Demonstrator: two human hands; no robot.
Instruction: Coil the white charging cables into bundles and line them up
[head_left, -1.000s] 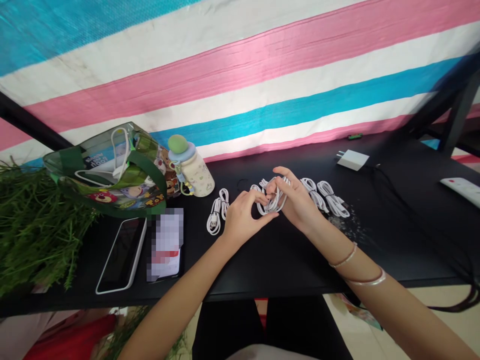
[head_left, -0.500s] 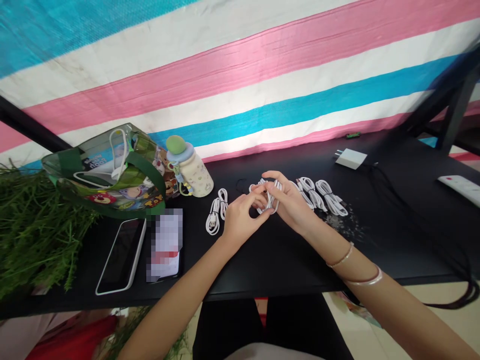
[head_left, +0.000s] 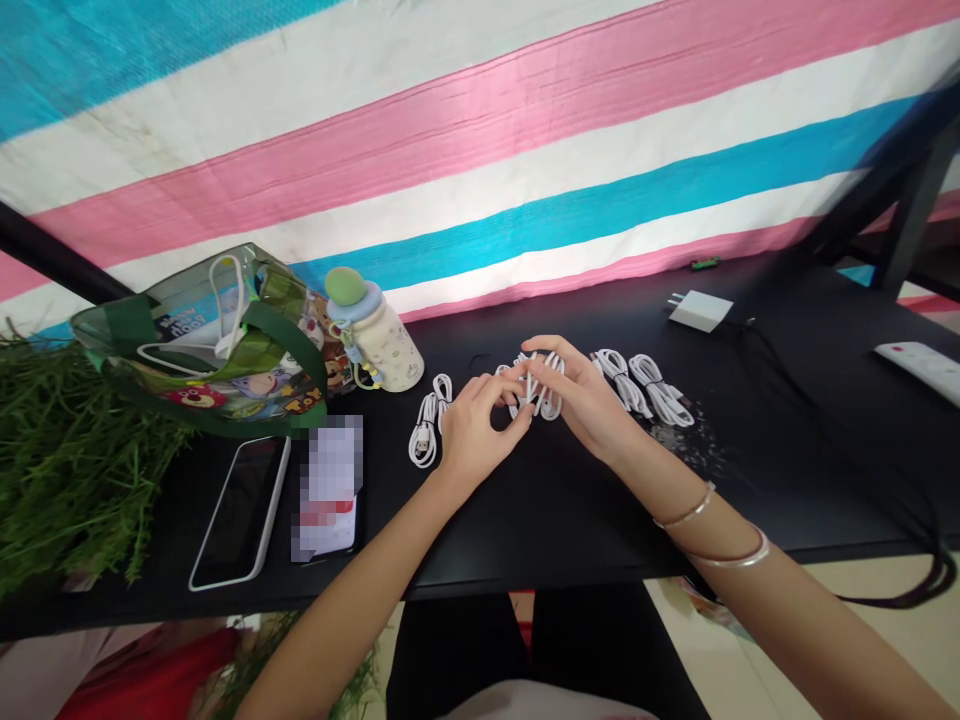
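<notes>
Between my two hands is a coiled white charging cable (head_left: 551, 400), held just above the black table. My right hand (head_left: 581, 395) grips the coil from the right, thumb in front and fingers behind. From the left, my left hand (head_left: 484, 420) pinches the coil's near side with thumb and fingers. Part of the coil is hidden by my fingers. To the left of my hands lies a bundled white cable (head_left: 430, 425) with its USB plug showing. Two more tied cable bundles (head_left: 660, 390) lie just to the right, beyond my right wrist.
A cream bottle (head_left: 386, 345) with a green-topped lid stands beside a clear green bag (head_left: 285, 385). Two phone-like devices (head_left: 244, 515) lie at left near green foliage (head_left: 82, 460). At right are a white charger (head_left: 700, 311), a black cord and a white power strip (head_left: 922, 368).
The coil between my hands has turned and its loops now spread wider. My left fingers have shifted slightly on it. The whole view has moved a little.
</notes>
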